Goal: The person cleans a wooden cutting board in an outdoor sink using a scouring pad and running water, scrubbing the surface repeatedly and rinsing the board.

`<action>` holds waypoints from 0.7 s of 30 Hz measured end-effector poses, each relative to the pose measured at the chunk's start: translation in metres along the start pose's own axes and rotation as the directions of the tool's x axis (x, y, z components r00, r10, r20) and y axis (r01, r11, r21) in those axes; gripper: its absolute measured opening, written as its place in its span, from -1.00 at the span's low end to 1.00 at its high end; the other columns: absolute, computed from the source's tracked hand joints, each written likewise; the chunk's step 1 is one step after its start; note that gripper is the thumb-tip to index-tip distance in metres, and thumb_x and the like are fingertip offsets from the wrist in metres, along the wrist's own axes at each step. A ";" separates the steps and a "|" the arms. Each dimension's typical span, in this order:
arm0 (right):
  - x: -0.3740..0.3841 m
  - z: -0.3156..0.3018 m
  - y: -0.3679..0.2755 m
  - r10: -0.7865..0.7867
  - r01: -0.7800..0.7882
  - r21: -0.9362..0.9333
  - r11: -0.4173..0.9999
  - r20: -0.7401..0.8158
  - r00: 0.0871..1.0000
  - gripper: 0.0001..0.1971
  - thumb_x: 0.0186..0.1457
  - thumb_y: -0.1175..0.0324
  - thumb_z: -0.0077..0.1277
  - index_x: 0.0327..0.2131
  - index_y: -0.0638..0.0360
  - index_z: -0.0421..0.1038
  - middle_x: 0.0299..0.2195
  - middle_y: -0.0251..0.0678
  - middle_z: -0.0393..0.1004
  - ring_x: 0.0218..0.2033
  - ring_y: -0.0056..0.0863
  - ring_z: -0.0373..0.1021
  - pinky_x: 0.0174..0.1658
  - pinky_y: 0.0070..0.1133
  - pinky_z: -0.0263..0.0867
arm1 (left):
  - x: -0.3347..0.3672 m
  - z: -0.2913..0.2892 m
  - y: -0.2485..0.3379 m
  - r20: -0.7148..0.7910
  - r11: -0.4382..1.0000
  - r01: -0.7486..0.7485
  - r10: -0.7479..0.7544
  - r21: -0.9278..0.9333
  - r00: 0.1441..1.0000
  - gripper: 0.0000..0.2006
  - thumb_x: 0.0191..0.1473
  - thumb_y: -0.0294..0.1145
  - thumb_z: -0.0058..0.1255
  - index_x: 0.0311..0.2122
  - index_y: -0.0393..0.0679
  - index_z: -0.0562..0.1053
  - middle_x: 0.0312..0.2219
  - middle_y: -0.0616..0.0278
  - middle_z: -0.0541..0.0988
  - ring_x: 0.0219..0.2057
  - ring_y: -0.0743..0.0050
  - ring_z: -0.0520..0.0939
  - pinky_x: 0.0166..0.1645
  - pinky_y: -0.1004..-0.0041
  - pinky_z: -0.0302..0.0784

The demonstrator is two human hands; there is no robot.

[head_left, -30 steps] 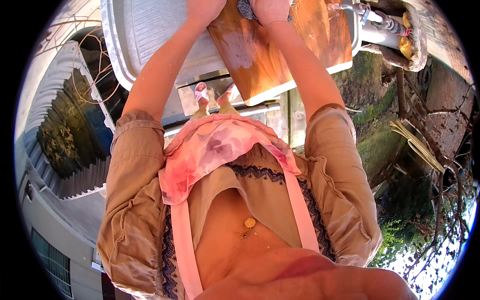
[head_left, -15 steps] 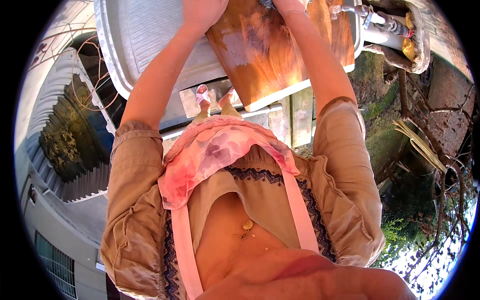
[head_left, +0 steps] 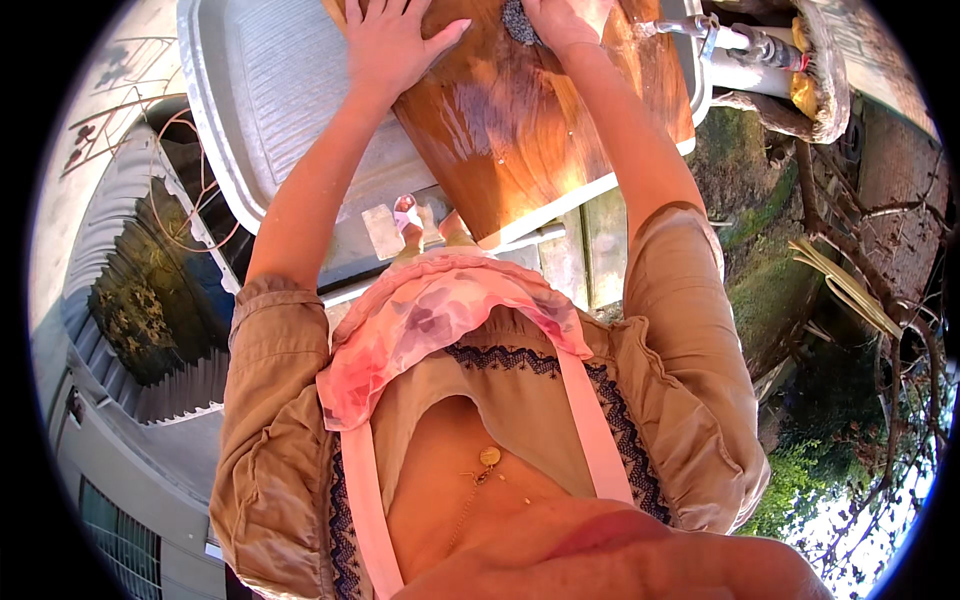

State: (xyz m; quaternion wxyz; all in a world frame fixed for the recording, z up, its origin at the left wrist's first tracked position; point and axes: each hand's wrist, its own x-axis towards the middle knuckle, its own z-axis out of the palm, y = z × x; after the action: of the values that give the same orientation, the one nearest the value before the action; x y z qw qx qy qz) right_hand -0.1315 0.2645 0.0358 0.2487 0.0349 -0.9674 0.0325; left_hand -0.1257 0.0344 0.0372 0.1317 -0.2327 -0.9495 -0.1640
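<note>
A wet, brown wooden board (head_left: 500,130) with a pale front edge lies slanted over a grey sink (head_left: 262,120) with a ribbed surface. My left hand (head_left: 395,45) rests flat at the board's left edge, thumb out and fingers spread, holding nothing. On the far part of the board my right hand (head_left: 572,22) is closed at a dark grey scouring pad (head_left: 518,22), which sticks out on its left side. The upper picture edge cuts off part of the right fingers.
A tap (head_left: 690,27) on a white pipe reaches over the board's right side. Beyond it are a trough-like basin (head_left: 828,75) with yellow items and bare branches (head_left: 870,270). A corrugated sheet (head_left: 110,230) and looped wire (head_left: 170,215) lie at the left.
My left hand has come lower into view with its fingers spread on the board. The scouring pad and right hand also show lower. The whole view has shifted slightly.
</note>
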 end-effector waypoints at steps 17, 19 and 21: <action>-0.021 -0.028 0.032 0.307 -0.299 -0.076 0.951 0.116 0.945 -0.44 0.21 -0.08 -0.06 0.19 -0.03 0.38 0.28 -0.38 0.28 0.34 -0.28 0.07 0.32 -0.02 -0.12 | 0.008 -0.001 0.008 0.039 0.997 -0.039 0.036 0.072 0.999 -0.28 0.14 0.20 -0.03 0.31 0.01 0.29 0.33 -0.01 0.22 0.38 -0.07 0.11 0.41 -0.17 -0.14; -0.041 -0.027 0.001 0.160 -0.154 -0.056 0.987 0.146 0.976 -0.43 0.20 -0.11 -0.07 0.19 -0.08 0.39 0.27 -0.37 0.31 0.35 -0.22 0.06 0.34 -0.04 -0.14 | 0.000 -0.002 -0.001 0.025 0.998 -0.013 0.011 0.064 1.000 -0.28 0.14 0.20 -0.03 0.31 0.01 0.29 0.33 -0.02 0.22 0.38 -0.08 0.11 0.41 -0.17 -0.14; -0.092 -0.050 -0.017 -0.030 0.020 0.053 0.998 0.201 0.979 -0.56 0.20 -0.13 -0.01 0.15 -0.47 0.42 0.26 -0.58 0.32 0.29 -0.36 0.16 0.31 -0.18 -0.10 | -0.009 -0.003 -0.013 0.033 0.994 0.003 -0.006 0.106 0.999 -0.27 0.15 0.20 -0.04 0.32 0.01 0.28 0.33 -0.03 0.20 0.38 -0.08 0.10 0.41 -0.18 -0.15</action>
State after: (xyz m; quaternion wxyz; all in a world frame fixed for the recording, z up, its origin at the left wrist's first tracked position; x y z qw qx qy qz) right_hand -0.0257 0.2568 0.0359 0.1486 0.0566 -0.9860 0.0499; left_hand -0.1239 0.0183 0.0336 0.1276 -0.2260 -0.9595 -0.1097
